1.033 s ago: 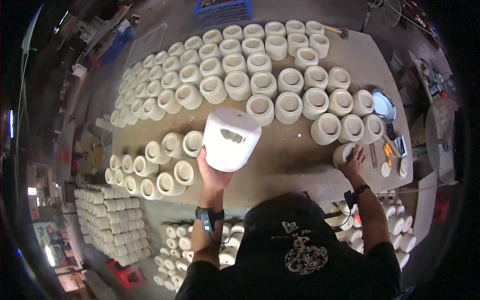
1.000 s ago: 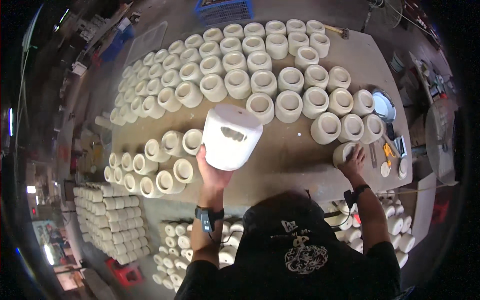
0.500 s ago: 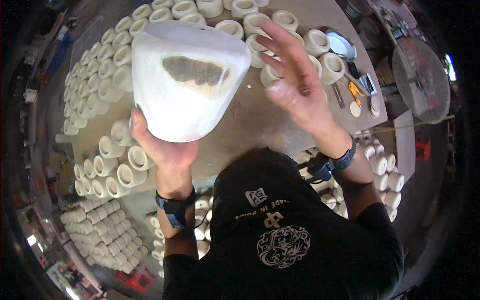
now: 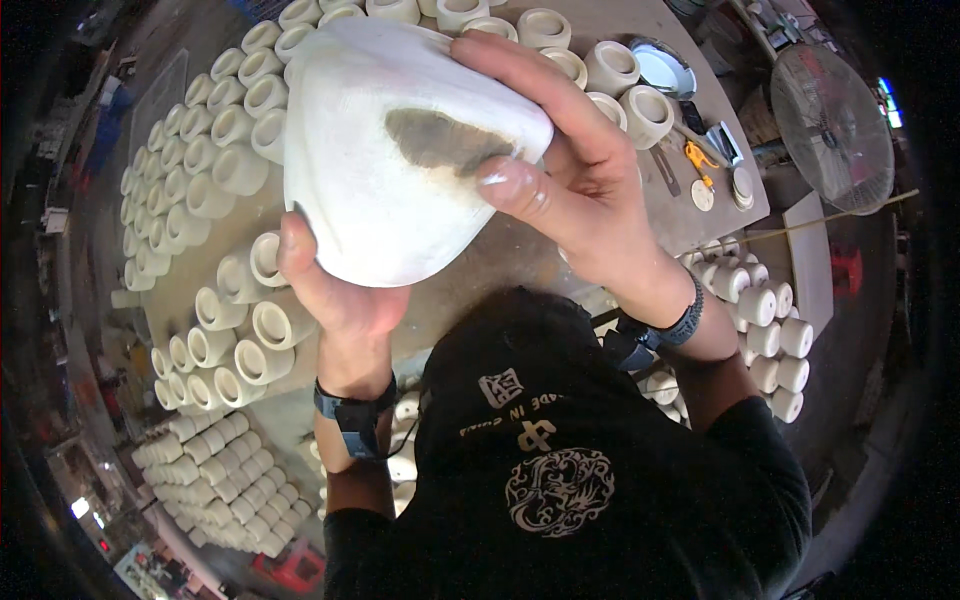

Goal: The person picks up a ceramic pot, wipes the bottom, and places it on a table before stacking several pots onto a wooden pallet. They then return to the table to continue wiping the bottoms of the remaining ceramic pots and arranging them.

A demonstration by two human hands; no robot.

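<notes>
Support comes from my left hand [image 4: 345,310] cupped beneath the white pot [image 4: 355,190] above the table [image 4: 520,250], while my right hand [image 4: 600,190] clasps its right edge, probably steadying it with the dark patch [image 4: 432,138] facing me.

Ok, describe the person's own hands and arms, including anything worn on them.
The left hand and right hand are gloveless, with whitish smears on the right thumb. Each wrist carries a dark strap with a boxy dark device; a thin dark cable runs by the left one. Short black sleeves cover the upper arms.
</notes>
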